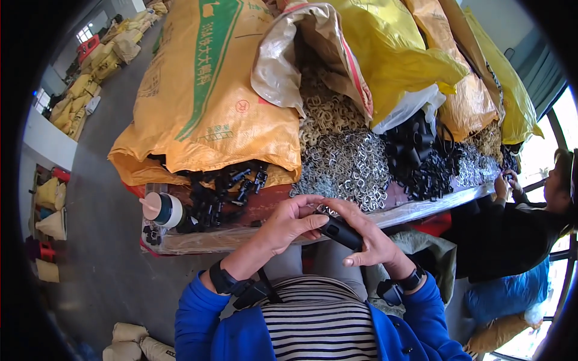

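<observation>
Above my lap, at the table's near edge, a black cylindrical plastic part [341,233] with a slot in its side is held tilted between my hands. My left hand [291,224] pinches its upper left end, thumb on top. My right hand [368,236] curves around its other end, fingers reaching over toward the left fingertips. A small shiny metal piece [326,210] shows at the fingertips; its exact shape is partly hidden. Just beyond lies a heap of silver ring-like metal clips [352,171]. Black plastic parts [226,192] spill from an orange woven sack [211,102] on the left.
A cup with a pink lid [158,207] stands at the table's left corner. Tan clips [328,111] spill from an open white sack [278,66]. Black parts [421,168] lie right of the silver heap. A co-worker [512,234] sits at the right, hands at the table edge.
</observation>
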`<state>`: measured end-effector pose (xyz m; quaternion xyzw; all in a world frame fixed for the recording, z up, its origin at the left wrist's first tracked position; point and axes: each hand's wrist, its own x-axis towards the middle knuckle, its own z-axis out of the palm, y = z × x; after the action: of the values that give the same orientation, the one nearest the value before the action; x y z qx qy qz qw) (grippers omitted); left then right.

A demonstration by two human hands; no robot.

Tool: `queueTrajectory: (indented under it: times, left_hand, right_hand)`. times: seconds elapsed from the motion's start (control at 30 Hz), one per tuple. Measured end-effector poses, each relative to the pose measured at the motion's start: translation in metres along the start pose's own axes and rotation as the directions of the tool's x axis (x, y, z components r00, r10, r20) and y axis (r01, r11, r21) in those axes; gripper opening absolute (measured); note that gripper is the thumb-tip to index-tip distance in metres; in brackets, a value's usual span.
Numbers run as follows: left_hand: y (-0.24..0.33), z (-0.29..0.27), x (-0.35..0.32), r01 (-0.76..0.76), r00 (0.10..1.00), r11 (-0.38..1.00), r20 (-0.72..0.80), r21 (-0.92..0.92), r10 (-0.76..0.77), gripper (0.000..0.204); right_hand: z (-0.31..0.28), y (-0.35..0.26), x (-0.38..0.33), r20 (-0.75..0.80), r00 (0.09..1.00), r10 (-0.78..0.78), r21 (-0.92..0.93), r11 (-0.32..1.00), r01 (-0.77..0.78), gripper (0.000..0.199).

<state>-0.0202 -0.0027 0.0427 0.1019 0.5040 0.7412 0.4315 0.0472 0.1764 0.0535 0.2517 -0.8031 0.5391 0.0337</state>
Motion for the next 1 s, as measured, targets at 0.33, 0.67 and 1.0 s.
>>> queueTrajectory:
  times: [0.33, 0.67, 1.0]
  left_hand:
    - [-0.02, 0.006, 0.01, 0.069, 0.997, 0.994, 0.012, 0.088, -0.07, 0.045]
    - [-0.032, 0.011, 0.01, 0.051, 0.985, 0.994, 0.167, -0.095, -0.034, 0.049]
    - [-0.028, 0.025, -0.002, 0.051, 0.984, 0.992, 0.176, -0.115, -0.03, 0.049]
  right_hand:
    - [0.005, 0.022, -0.008, 0.144, 0.989, 0.034, 0.168, 0.984, -0.058, 0.082]
    - [0.012, 0.018, -0.017, -0.068, 0.995, 0.07, 0.25, 0.967, -0.051, 0.076]
    - [0.024, 0.006, -0.026, -0.229, 0.97, 0.083, 0.36, 0.933, 0.005, 0.069]
